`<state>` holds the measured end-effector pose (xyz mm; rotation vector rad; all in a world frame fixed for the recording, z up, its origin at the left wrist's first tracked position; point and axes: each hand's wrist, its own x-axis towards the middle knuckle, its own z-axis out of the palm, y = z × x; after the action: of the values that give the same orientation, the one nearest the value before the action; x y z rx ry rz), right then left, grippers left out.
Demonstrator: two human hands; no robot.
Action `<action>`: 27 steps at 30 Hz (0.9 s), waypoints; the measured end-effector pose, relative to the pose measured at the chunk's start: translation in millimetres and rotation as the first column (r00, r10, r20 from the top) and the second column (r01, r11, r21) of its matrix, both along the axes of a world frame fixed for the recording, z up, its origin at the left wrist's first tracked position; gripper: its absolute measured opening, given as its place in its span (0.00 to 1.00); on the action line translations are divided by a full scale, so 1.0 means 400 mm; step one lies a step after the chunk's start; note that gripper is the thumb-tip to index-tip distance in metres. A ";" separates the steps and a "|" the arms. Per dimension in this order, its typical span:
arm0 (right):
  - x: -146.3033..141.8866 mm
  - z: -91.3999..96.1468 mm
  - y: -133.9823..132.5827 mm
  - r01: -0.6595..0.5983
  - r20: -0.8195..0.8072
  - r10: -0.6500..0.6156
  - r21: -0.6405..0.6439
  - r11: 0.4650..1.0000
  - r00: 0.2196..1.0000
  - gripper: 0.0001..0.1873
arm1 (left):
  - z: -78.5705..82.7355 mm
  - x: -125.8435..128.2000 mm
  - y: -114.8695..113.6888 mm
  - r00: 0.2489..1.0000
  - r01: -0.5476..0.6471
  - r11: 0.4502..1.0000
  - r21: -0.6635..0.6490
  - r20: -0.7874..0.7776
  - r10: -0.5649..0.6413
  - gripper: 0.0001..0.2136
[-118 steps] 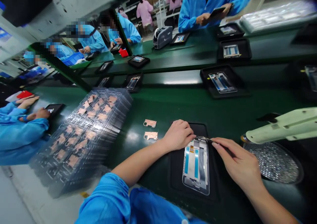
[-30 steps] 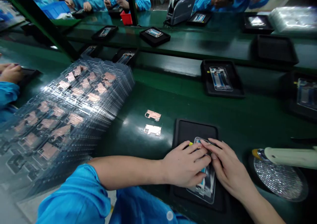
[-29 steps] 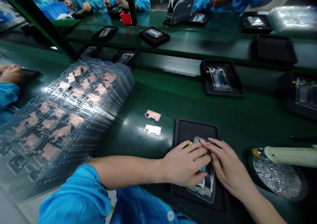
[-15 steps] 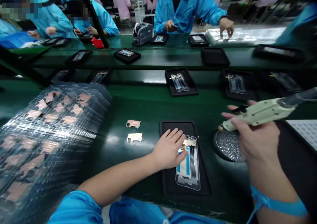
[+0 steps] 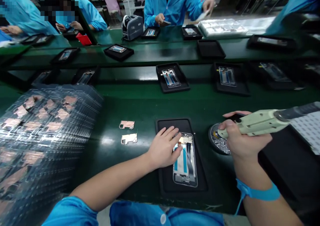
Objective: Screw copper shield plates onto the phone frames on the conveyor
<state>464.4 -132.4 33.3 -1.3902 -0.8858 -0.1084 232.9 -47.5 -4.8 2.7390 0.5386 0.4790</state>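
Observation:
My left hand (image 5: 163, 147) lies open on the upper left of a phone frame (image 5: 185, 162), fingers spread. The frame has blue strips and a silver rim and sits in a black tray (image 5: 181, 125). My right hand (image 5: 246, 136) grips a cream-coloured handheld gun (image 5: 260, 122), either a glue gun or a heat gun, with a metal nozzle pointing left. Its tip sits over a round metal mesh stand (image 5: 217, 140). Left of the tray lie two small copper-faced plates (image 5: 126, 124), apart from each other.
A tall stack of clear blister trays (image 5: 42, 119) holding copper-coloured parts stands at the left. A white perforated board (image 5: 307, 129) lies at the right. Black trays with phone frames (image 5: 171, 77) line the green belt ahead. Co-workers in blue coats (image 5: 170, 6) work beyond it.
My right hand has left the phone frame, and its tweezers are gone from view. It now holds the gun over the mesh stand. My left hand stays on the frame, and the view has shifted.

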 end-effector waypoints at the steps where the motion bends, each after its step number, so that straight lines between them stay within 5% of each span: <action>1: 0.001 -0.001 0.002 0.005 0.000 -0.005 0.003 1.000 1.000 0.13 | 0.001 -0.001 0.000 1.000 0.003 1.000 -0.003 0.001 -0.003 0.21; 19: -0.003 -0.001 0.011 0.014 -0.032 -0.013 0.028 1.000 0.999 0.13 | 0.005 0.000 -0.003 1.000 -0.001 1.000 -0.017 0.017 0.001 0.21; 27: -0.092 0.089 0.010 -0.005 -0.136 0.031 0.187 0.982 0.990 0.14 | 0.001 0.018 -0.019 0.996 -0.027 0.992 -0.123 0.077 0.037 0.23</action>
<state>427.5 -128.4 69.0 -1.2000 -0.7530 -0.0781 240.0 -55.1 -4.5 2.5875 0.5724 0.5421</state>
